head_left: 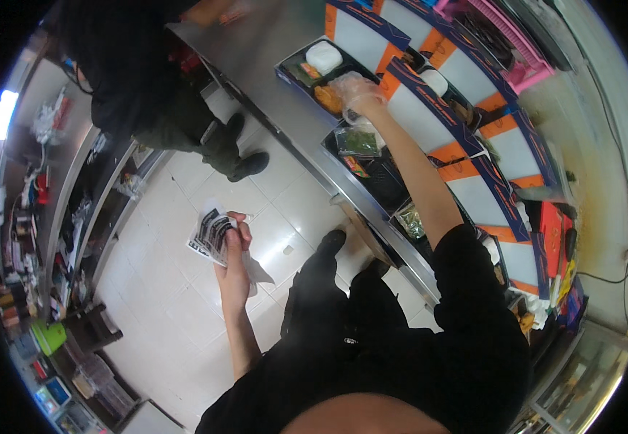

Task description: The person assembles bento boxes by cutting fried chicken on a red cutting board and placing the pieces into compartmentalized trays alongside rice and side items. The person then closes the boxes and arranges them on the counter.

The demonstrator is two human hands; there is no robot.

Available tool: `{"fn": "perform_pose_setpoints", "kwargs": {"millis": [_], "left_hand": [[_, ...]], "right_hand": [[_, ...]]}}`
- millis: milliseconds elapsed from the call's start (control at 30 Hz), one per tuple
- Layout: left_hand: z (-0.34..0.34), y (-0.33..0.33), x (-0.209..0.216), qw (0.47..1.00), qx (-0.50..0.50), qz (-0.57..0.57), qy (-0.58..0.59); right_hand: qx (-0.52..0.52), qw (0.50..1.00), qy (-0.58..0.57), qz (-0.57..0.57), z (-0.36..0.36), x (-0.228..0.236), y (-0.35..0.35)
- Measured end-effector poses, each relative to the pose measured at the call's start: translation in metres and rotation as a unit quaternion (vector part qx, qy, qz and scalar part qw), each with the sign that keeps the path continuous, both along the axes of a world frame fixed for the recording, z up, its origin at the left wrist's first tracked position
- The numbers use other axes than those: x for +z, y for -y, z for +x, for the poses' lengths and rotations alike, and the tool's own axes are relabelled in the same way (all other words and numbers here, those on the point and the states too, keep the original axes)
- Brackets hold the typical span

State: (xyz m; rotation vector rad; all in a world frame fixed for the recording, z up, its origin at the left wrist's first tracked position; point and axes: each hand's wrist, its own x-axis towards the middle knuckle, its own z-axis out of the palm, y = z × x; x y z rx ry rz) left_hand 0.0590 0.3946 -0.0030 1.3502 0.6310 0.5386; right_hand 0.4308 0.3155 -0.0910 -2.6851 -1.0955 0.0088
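Observation:
My left hand (236,242) is closed round a crumpled white paper bag with black print (209,237), held out over the floor. My right hand (359,95), in a clear plastic glove, reaches over the far black meal tray (285,72). Its fingers are at a golden-brown fried piece of food (328,100); the loose glove hides whether they grip it. The same tray holds a white lidded tub (323,56) and a small packet (308,71). Under my right forearm, a nearer black tray (386,186) carries a clear packet of green seaweed (359,142).
Open white, orange and navy boxes (419,108) stand in rows along the steel counter (270,61). A pink basket (498,36) is behind them. At the upper left, another person in dark clothes (133,79) stands near loaded shelves (75,188). An orange-red folder (554,231) leans by the wall.

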Motion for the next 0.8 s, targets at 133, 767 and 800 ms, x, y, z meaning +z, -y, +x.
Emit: {"fn": "perform_pose_setpoints", "kwargs": {"millis": [133,767,800], "left_hand": [[0.010,0.007,-0.004,0.997,-0.075,0.005,0.000],[0.070,0.028,-0.048,0.972,-0.227,0.044,-0.029],[0.073,0.030,-0.048,0.976,-0.210,0.043,-0.046]], "right_hand": [[-0.021,0.997,-0.073,0.005,-0.015,0.017,0.025],[-0.061,0.995,-0.049,0.063,-0.129,0.012,0.104],[-0.017,0.997,-0.069,0.031,-0.135,0.010,0.108]]}}
